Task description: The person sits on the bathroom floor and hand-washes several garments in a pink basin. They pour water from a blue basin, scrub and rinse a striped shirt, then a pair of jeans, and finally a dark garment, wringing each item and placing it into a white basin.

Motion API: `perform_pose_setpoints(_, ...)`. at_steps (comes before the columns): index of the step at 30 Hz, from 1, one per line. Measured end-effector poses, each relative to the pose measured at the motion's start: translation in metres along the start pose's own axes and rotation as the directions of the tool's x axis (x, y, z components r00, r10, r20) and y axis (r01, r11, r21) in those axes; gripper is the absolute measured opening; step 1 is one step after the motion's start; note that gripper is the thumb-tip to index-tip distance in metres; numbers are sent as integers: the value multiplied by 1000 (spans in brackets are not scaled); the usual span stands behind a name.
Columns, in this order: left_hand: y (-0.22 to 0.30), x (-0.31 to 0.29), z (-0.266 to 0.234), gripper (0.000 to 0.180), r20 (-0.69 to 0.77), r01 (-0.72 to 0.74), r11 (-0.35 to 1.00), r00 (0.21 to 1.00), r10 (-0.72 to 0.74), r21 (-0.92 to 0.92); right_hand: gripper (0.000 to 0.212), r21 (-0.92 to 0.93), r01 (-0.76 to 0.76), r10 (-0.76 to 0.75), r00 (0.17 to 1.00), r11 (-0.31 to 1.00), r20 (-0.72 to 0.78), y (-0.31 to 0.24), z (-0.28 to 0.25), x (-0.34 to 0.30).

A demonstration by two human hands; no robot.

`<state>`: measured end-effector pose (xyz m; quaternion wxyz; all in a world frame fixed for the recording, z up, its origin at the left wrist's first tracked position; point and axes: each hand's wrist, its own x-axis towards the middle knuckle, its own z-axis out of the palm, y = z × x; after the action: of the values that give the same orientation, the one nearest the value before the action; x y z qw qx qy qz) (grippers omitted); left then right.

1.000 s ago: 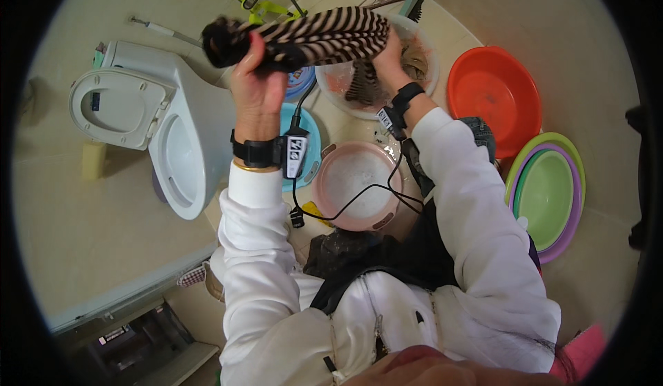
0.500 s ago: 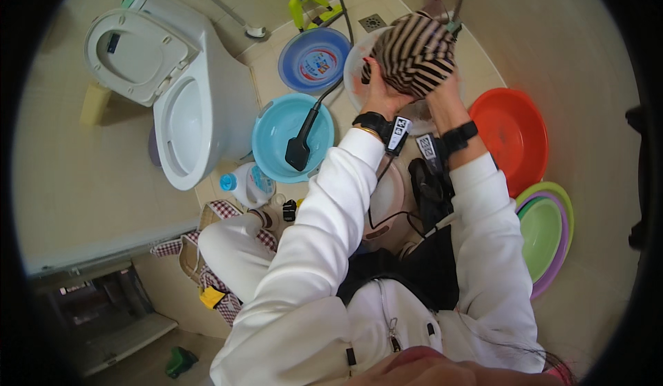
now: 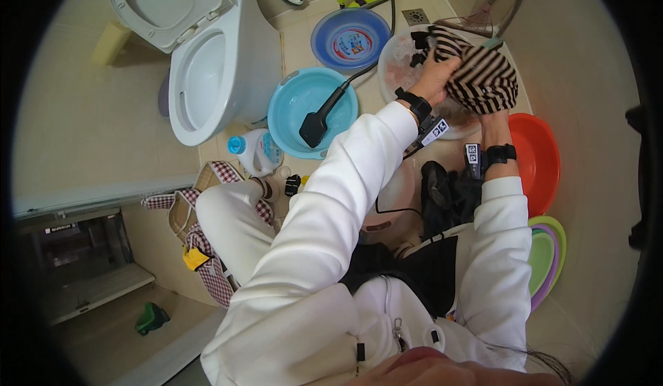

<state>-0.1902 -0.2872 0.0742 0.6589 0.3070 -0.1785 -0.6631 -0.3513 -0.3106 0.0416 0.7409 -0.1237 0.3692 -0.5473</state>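
Note:
A cloth with black and tan stripes (image 3: 483, 75), perhaps a garment, is held up in both hands over a whitish basin (image 3: 388, 85). My left hand (image 3: 436, 79) is closed on the cloth's left side, its fingers partly showing. The bulk of it bulges over my right hand (image 3: 494, 122), which holds it from beneath; the fingers there are hidden. A dark end (image 3: 419, 49) hangs at the left above the basin. Inside the basin, what looks like cloudy water shows around the cloth. Each wrist wears a black band with a small tagged device.
Left of the basin stand a blue basin (image 3: 318, 47) and a light-blue basin (image 3: 276, 120) with a black brush-like head (image 3: 314, 129) on a hose. A red basin (image 3: 545, 158) and stacked basins (image 3: 542, 258) are right. A bottle (image 3: 257, 152) and toilet (image 3: 235, 82) stand left.
Both hands have moved to the right in view with the striped cloth. My hands are further apart, and the cloth is stretched out between them. The whole view has shifted too.

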Motion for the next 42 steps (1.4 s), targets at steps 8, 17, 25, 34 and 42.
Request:
perform_pose_setpoints(8, 24, 2, 20, 62, 255, -192, 743, 966, 30, 642, 38, -65, -236, 236, 972, 970, -4, 9, -17, 13)
perform_pose_setpoints(17, 43, 19, 26, 67, 303, -103, 658, 932, -198, 746, 38, -77, -342, 343, 939, 937, 8, 8, -22, 21)
perform_pose_setpoints(25, 45, 30, 17, 46, 457, -223, 647, 862, -218, 729, 38, -88, -403, 405, 914, 911, 4, 9, -32, 22)
perform_pose_setpoints(34, 42, 31, 7, 42, 441, -95, 718, 841, -312, 689, 37, -55, -442, 444, 896, 895, 28, 4, -24, 11)
perform_pose_setpoints(42, 53, 10, -25, 44, 285, 153, 836, 895, -343, 527, 28, 9, -195, 195, 979, 981, -50, 2, 5, 12)
